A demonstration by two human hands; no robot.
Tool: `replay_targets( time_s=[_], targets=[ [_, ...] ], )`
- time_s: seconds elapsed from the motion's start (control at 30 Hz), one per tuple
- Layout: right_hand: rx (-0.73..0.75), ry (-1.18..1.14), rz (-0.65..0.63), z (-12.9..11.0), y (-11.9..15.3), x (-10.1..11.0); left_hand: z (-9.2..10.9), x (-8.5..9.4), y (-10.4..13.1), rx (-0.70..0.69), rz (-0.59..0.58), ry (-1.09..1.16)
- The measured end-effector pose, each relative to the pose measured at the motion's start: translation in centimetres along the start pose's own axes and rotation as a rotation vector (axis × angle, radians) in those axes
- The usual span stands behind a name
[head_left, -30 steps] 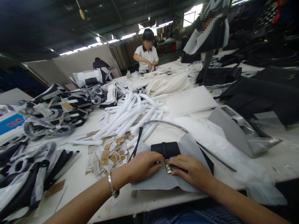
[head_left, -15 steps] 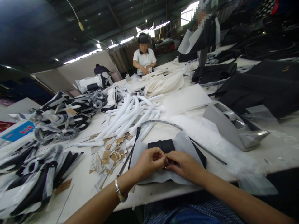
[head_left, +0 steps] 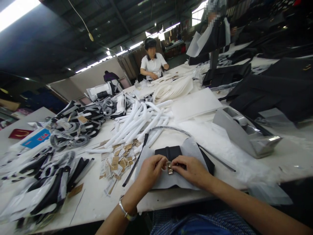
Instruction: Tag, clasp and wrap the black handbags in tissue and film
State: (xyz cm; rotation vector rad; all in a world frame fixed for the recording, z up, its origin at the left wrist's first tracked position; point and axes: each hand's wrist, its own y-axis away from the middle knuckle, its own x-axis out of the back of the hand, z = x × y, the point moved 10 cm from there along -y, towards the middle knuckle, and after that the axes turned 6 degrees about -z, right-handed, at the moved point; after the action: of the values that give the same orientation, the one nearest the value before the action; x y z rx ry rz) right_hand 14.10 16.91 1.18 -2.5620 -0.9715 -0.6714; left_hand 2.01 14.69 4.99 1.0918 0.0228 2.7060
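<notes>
Starting at the far left of the frame, black straps wrapped in clear plastic are heaped on the white table, with more bundles behind them. Just right of that, a scatter of brown paper tags lies below a pile of white padded tubes.

Bottom centre is where the hands are. Left hand, silver bracelet on the wrist, has its fingers curled and its fingertips pinching a small metal clasp from the left side. Right hand meets it from the other side, fingers pressed together on the same clasp. That clasp sits on a black bag resting on a grey cloth at the near table edge.

Further right there's a grey tape dispenser, then dark fabric piled at the upper right. Another person in a white shirt sits at the far end, top centre.
</notes>
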Motion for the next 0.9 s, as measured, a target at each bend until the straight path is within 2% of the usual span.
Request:
replay_targets(
  time_s=[0.1,0.3,0.5,0.7,0.9],
  targets=[
    [0.027,-0.007,-0.006,-0.2,0.3,-0.2,-1.2,-0.5,1.4,0.035,0.065,-0.068],
    [0.055,-0.009,-0.013,-0.4,0.6,-0.4,-2.1,-2.0,1.9,0.092,0.070,-0.165],
    [0.078,0.027,-0.004,-0.5,0.7,-0.5,-1.6,-2.5,1.6,0.106,0.022,-0.290],
    [0.068,0.039,0.008,-0.4,0.8,-0.7,-0.5,-3.5,1.9,0.032,-0.034,-0.448],
    [0.077,0.029,-0.007,-0.5,1.1,-0.6,0.2,-3.6,2.6,-0.028,-0.008,-0.503]
  ],
)
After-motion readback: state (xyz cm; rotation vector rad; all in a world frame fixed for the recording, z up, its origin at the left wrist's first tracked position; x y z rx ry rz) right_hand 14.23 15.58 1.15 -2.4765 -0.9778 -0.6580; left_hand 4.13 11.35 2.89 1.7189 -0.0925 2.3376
